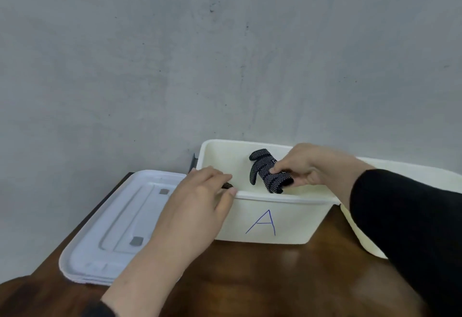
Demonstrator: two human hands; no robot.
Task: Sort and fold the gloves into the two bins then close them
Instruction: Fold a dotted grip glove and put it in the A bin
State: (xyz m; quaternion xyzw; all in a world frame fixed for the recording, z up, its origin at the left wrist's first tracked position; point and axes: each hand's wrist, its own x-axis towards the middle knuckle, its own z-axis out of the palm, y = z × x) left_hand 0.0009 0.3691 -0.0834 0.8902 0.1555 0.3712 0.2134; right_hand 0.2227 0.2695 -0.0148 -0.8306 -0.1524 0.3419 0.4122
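Black dotted glove (pixel 266 170), pinched by right hand (pixel 303 166) fingers, enters bin A (pixel 275 216); left hand (pixel 200 199) fingers grip its rim; lids (pixel 112 229) off.

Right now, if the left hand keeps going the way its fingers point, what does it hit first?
Probably the glove held by the right hand inside bin A; the left hand sits at the rim, depth unclear.

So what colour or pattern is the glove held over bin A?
Black with small white dots, seen in the head view: glove.
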